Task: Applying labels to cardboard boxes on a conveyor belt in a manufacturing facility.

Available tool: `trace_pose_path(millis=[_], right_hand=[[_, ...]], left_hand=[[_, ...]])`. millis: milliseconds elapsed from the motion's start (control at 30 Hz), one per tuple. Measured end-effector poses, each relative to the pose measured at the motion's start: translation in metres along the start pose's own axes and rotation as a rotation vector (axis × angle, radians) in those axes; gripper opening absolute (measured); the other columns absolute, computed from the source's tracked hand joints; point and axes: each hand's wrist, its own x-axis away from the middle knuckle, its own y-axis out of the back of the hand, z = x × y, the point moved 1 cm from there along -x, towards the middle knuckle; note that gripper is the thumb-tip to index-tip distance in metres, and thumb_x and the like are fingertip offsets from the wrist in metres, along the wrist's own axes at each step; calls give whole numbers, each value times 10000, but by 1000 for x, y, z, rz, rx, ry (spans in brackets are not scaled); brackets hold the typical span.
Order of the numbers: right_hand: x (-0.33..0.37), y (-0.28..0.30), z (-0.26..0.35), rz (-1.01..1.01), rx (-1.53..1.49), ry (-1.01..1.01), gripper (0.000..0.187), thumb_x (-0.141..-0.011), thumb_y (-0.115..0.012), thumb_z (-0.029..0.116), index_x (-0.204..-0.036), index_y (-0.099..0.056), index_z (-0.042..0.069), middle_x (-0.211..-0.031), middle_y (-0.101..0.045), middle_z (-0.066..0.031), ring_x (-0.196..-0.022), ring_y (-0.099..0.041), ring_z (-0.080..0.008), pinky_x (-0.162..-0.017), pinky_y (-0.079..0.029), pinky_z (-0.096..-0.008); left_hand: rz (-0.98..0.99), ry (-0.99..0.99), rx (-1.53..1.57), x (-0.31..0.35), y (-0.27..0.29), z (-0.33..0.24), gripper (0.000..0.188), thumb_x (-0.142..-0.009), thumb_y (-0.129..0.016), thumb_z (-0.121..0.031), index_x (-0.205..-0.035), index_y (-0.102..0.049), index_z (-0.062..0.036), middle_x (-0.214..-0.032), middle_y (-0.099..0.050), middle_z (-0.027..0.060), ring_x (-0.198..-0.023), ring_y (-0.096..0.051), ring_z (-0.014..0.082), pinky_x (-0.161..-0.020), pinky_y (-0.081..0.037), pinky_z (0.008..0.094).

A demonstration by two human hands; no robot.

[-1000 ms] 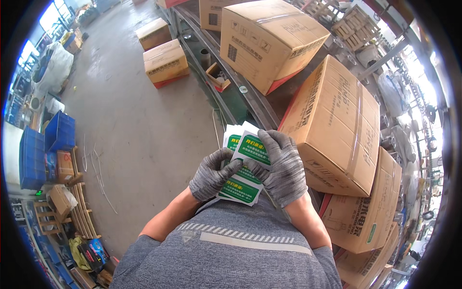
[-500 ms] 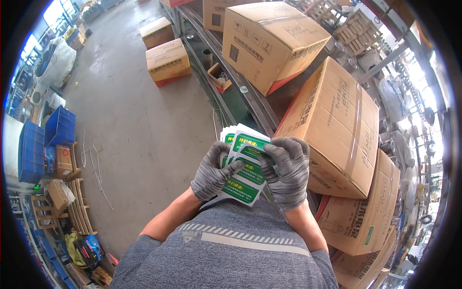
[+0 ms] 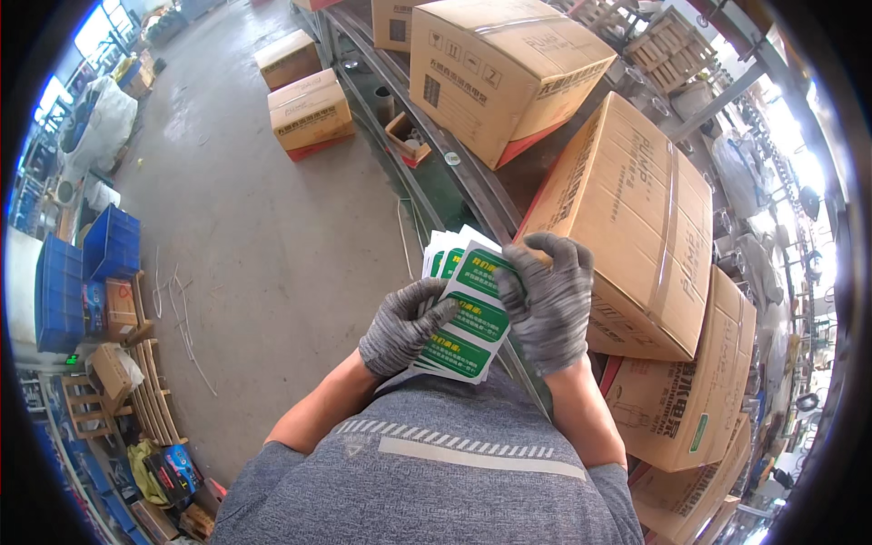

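In front of my chest is a fanned stack of white sticker sheets (image 3: 477, 315) printed with green labels and yellow and white lettering. My left hand (image 3: 405, 329), in a grey knit glove, is closed around the stack's left side, its thumb lying over the front sheet. At the upper right edge of that sheet, my gloved right hand (image 3: 556, 304) has its fingers bent and its thumb over the top label. The right fingertips are partly hidden, and several sheets show behind the front one.
Large cardboard boxes (image 3: 636, 218) line a metal-railed conveyor (image 3: 472, 186) on my right. A small open box (image 3: 407, 136) with parts sits by the rail. Two cartons (image 3: 311, 113) stand on the floor ahead. Blue crates (image 3: 60, 291) and wooden pallets (image 3: 156, 391) are at the left.
My right hand has shifted slightly right and turned. A label that stuck out across the front sheet by its fingers now lies in line with the others. My left hand keeps the stack.
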Motion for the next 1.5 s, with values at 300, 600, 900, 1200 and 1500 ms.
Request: trace_pose_path(millis=[300,600,900,1200,1500], right_hand=[[-6,-4,18,364,209,190,359,-906,-697,356,-1109,-713,60,-988,-638,-126,-929,-618,-324,-775,-534,-463],[-3,-6,12,285,97,266,232,-895,-710,254,-1015,-702,55,-878,-606,-119,-849,-639,-317,-694,-557,-432],[0,-7,5,256,-41,112,196,-877,-722,230,-988,-714,68,-891,-637,-135,-791,-664,-348,-687,-558,-447],[2,-3,0,192,-283,-95,107,-897,-690,139,-926,-715,39,-864,-655,-157,-783,-687,-350,-702,-565,-430],[11,6,5,187,-191,-62,296,-907,-752,314,-1036,-706,51,-997,-660,-129,-835,-695,-346,-749,-575,-435]], left_hand=[[1,-243,-364,3,-6,0,293,-975,-669,-56,-1258,-623,1,-1043,-732,60,-940,-682,163,-863,-568,309],[-24,-437,-771,3,-17,-18,264,-923,-721,-103,-1172,-648,-55,-925,-701,208,-853,-723,366,-733,-574,403],[22,-485,-853,-1,-21,-26,262,-919,-738,-95,-1147,-615,-57,-913,-708,193,-808,-729,323,-726,-585,400],[77,-536,-835,-4,-26,-29,247,-915,-750,-106,-1128,-637,-53,-925,-715,189,-810,-734,316,-716,-585,398],[78,-543,-820,-5,-28,-22,285,-909,-741,-112,-1171,-644,-53,-976,-713,202,-871,-726,367,-747,-581,428]])
